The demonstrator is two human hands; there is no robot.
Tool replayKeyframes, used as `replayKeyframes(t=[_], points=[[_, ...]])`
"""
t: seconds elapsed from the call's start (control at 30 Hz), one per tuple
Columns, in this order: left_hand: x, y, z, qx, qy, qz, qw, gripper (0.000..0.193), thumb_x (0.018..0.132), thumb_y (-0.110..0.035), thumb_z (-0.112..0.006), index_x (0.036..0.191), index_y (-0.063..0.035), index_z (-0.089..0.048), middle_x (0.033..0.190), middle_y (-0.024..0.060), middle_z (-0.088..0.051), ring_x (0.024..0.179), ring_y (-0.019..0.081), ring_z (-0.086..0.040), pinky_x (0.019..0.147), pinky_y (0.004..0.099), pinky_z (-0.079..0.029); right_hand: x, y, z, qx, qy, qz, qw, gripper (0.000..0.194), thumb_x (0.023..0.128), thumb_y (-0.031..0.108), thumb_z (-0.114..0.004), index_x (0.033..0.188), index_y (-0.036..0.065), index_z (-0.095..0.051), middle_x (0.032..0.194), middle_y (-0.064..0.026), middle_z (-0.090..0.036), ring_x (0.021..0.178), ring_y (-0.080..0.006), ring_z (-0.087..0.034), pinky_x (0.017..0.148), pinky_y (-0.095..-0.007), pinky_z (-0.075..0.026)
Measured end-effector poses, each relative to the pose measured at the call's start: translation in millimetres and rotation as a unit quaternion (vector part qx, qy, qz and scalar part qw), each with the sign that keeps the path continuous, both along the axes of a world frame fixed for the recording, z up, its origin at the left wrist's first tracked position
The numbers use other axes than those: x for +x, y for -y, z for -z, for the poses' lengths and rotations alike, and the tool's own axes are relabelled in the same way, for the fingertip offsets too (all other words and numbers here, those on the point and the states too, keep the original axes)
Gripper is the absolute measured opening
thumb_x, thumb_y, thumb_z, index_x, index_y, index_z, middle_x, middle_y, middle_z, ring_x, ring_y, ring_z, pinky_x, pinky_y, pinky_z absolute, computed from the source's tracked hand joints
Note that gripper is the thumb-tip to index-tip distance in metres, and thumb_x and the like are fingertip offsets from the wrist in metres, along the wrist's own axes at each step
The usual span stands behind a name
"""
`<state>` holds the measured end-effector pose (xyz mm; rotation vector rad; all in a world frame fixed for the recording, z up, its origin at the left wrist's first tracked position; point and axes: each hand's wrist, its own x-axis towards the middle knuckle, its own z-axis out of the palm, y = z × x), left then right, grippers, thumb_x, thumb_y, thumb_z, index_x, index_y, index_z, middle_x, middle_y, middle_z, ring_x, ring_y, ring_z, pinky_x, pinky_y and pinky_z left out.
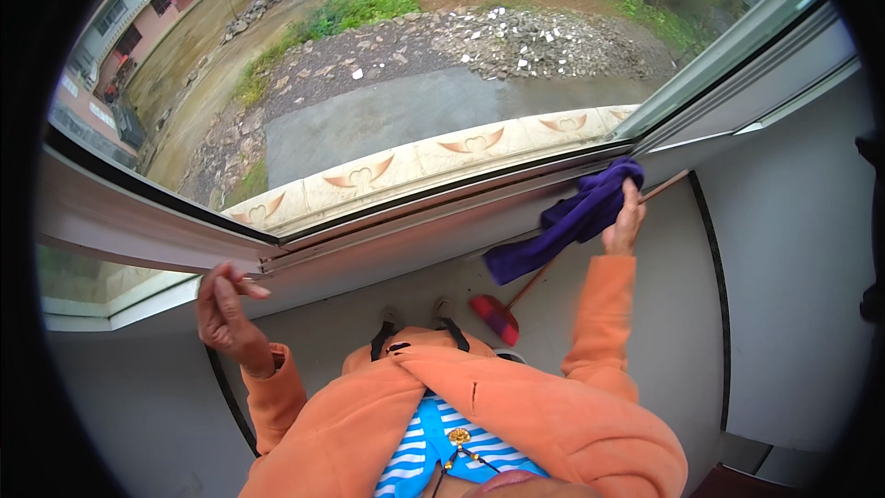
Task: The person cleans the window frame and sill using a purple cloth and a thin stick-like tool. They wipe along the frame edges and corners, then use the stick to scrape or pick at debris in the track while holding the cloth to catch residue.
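Observation:
A purple cloth (588, 211) is bunched in my right hand (626, 220) at the right end of the window sill, its loose end hanging down over the floor. Just beyond that hand are the sill and the window's right frame (691, 76). My left hand (231, 311) is raised near the left end of the sill track (276, 261). Its fingers are partly bent and apart, with nothing visible in them. Before me the window opening (442, 183) shows its lower frame running from left to right.
A broom with a red head (496, 318) leans in the right corner, its handle passing behind the cloth. White walls (795, 256) with dark skirting stand on both sides. Outside are a patterned tile ledge (477, 142), a concrete slab (387, 111) and rubble (546, 41).

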<state>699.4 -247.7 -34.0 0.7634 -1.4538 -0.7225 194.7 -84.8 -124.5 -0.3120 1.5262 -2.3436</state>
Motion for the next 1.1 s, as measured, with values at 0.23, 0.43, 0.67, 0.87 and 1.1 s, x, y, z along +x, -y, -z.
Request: replayKeyframes(t=[0.23,0.43,0.67,0.87,1.1], points=[[32,33,30,0.009,-0.046,-0.137,0.989,0.015,0.095,-0.002,-0.061,0.102,-0.0021,-0.049,0.086,0.0081,-0.061,0.059,0.0111,-0.056,0.059,0.0239,-0.048,-50,52,33,0.164,-0.144,0.206,0.954,0.034,0.089,0.024,-0.064,0.092,-0.009,-0.060,0.080,-0.0033,-0.056,0.072,-0.0157,-0.049,0.069,-0.0340,-0.045],[81,66,33,0.101,-0.049,0.082,0.990,0.026,0.089,-0.005,-0.070,0.088,-0.0097,-0.045,0.072,-0.0014,-0.049,0.050,0.0064,-0.046,0.045,0.0198,-0.038,58,74,16,0.198,-0.159,0.125,0.959,0.031,0.088,0.022,-0.058,0.099,-0.007,-0.064,0.085,-0.0068,-0.063,0.078,-0.0190,-0.055,0.077,-0.0345,-0.047],[91,91,44,0.104,-0.036,0.166,0.980,0.032,0.084,-0.004,-0.076,0.083,-0.0115,-0.045,0.070,-0.0053,-0.045,0.056,0.0040,-0.044,0.048,0.0195,-0.036,278,122,27,0.209,-0.306,0.016,0.929,0.018,0.093,0.011,-0.054,0.097,-0.004,-0.063,0.078,-0.0097,-0.062,0.072,-0.0179,-0.057,0.069,-0.0325,-0.049],[83,85,29,0.101,-0.020,0.167,0.981,0.025,0.085,0.002,-0.073,0.086,-0.0081,-0.050,0.071,-0.0074,-0.040,0.058,0.0019,-0.041,0.052,0.0174,-0.034,437,148,14,0.165,-0.406,-0.080,0.895,0.027,0.086,0.012,-0.066,0.106,-0.005,-0.060,0.082,-0.0235,-0.062,0.074,-0.0429,-0.062,0.065,-0.0413,-0.052],[81,78,20,0.089,-0.005,0.150,0.985,0.023,0.088,-0.002,-0.071,0.085,-0.0071,-0.050,0.068,-0.0059,-0.041,0.050,0.0018,-0.042,0.042,0.0184,-0.030,346,137,34,0.225,-0.333,0.054,0.914,0.026,0.089,0.016,-0.063,0.108,0.001,-0.054,0.083,-0.0220,-0.063,0.076,-0.0385,-0.065,0.070,-0.0428,-0.052]])
